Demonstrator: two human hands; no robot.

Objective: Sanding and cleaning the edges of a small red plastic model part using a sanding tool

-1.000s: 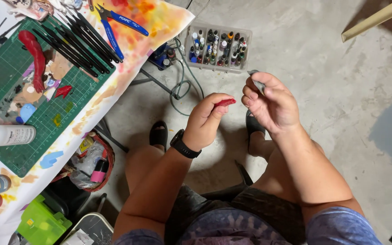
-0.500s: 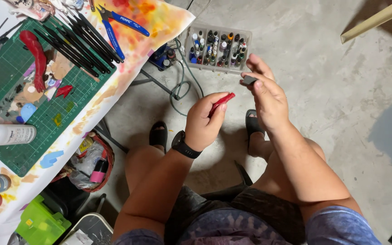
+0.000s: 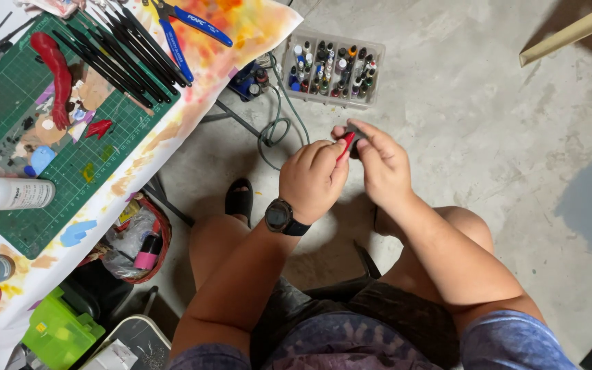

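My left hand (image 3: 313, 179), with a black watch at the wrist, pinches a small red piece (image 3: 345, 143) between its fingertips above my knees. My right hand (image 3: 381, 164) presses a small dark grey object (image 3: 355, 133) against the red piece; most of that object is hidden by the fingers. Both hands meet over the concrete floor. On the table at the left lie a long red figure part (image 3: 55, 75) and a smaller red part (image 3: 99, 127) on a green cutting mat (image 3: 18, 157).
A row of black brushes (image 3: 121, 58) and blue-handled pliers (image 3: 183, 31) lie on the paint-stained table cover. A clear box of small paint bottles (image 3: 331, 68) stands on the floor beyond my hands, beside green cables (image 3: 275, 127). A white glue bottle (image 3: 8, 194) lies at the left edge.
My right hand has moved left and down to meet my left hand, bringing the dark object against the red piece. The hands were apart a second ago.
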